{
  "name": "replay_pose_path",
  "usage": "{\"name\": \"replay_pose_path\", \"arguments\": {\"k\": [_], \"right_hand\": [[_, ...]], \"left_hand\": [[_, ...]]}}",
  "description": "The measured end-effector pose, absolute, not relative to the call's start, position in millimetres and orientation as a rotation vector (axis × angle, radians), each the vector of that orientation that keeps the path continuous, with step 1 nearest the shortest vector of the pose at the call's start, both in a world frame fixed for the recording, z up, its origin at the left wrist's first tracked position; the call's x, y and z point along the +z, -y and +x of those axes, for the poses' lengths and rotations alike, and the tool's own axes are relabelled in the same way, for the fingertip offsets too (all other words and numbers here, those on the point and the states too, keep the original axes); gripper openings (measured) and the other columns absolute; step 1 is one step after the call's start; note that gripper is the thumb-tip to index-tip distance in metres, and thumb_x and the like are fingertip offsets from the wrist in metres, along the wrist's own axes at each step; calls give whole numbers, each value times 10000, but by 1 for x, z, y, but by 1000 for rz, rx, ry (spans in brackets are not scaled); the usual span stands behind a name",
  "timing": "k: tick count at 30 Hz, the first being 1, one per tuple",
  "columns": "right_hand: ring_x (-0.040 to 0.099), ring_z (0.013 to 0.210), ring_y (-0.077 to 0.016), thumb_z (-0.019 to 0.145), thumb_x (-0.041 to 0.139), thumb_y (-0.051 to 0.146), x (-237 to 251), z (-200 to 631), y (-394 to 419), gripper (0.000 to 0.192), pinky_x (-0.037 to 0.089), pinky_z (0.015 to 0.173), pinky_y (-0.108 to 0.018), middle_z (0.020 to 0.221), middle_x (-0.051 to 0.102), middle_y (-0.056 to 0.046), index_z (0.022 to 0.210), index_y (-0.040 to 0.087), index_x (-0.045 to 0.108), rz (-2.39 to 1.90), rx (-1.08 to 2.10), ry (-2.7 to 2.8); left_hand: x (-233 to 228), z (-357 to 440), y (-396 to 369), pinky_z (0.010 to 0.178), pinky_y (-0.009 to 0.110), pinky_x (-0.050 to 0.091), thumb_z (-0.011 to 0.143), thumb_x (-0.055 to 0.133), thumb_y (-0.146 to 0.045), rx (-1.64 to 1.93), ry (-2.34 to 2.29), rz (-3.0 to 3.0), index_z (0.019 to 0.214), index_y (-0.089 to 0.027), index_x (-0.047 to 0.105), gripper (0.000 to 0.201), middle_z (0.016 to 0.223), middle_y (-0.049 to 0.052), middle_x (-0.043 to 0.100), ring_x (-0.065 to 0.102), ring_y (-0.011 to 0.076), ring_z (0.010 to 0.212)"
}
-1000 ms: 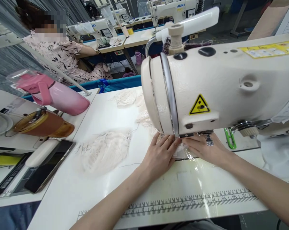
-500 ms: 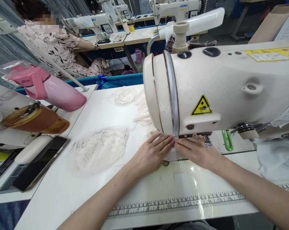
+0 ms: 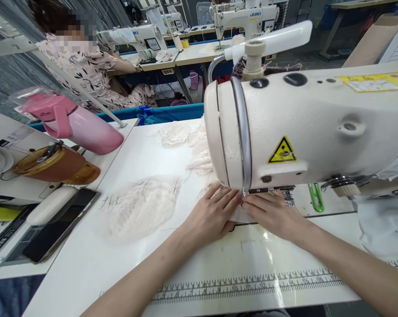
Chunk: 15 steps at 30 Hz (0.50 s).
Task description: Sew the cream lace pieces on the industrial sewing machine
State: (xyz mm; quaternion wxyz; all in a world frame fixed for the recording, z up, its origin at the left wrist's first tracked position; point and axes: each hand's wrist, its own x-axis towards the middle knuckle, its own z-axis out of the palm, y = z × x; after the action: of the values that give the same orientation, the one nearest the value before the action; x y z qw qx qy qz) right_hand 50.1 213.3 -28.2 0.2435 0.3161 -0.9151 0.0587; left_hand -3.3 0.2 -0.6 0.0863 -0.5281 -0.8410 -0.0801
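Note:
My left hand (image 3: pixel 213 213) lies with fingers stretched forward on a piece of pale lace fabric (image 3: pixel 237 215) under the sewing machine head (image 3: pixel 225 136). My right hand (image 3: pixel 271 213) rests close on the other side of the needle area, fingers extended and pressing down on the same work. The fingertips of both hands nearly meet, and the machine head partly hides them. Most of the fabric between the hands is covered. To the left lies a separate sheer lace piece (image 3: pixel 144 204) with loose threads; more pale lace (image 3: pixel 200 152) spreads behind my left hand.
Left of the work surface are a pink bottle (image 3: pixel 89 130), an amber cup (image 3: pixel 62 163) and a phone (image 3: pixel 60 226). A green clip-like tool (image 3: pixel 315 198) lies at right. A printed ruler (image 3: pixel 238 286) runs along the front edge. Another person (image 3: pixel 83 75) sits beyond.
The view has shifted slightly, so the scene sits a little further right. My hands stay beside the needle, and my left thumb shows more at the fabric's near edge.

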Motion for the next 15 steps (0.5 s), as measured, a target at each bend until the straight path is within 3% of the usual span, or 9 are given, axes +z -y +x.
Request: {"name": "replay_pose_path", "arguments": {"k": [7, 15], "right_hand": [[585, 867, -135, 859, 478, 31, -22, 50, -216, 235, 387, 740, -288, 929, 680, -15, 931, 193, 633, 843, 198, 2509], [565, 722, -138, 829, 516, 60, -4, 52, -215, 198, 316, 565, -324, 874, 694, 19, 887, 193, 651, 729, 37, 2456]], "left_hand": [[-3, 2, -4, 1098, 455, 328, 876, 414, -250, -169, 2514, -1539, 1303, -99, 503, 462, 1267, 117, 612, 540, 265, 1217], [-4, 7, -8, 1072, 470, 354, 892, 437, -239, -175, 2519, -1471, 1292, -111, 512, 426, 1262, 126, 611, 564, 275, 1182]]}}
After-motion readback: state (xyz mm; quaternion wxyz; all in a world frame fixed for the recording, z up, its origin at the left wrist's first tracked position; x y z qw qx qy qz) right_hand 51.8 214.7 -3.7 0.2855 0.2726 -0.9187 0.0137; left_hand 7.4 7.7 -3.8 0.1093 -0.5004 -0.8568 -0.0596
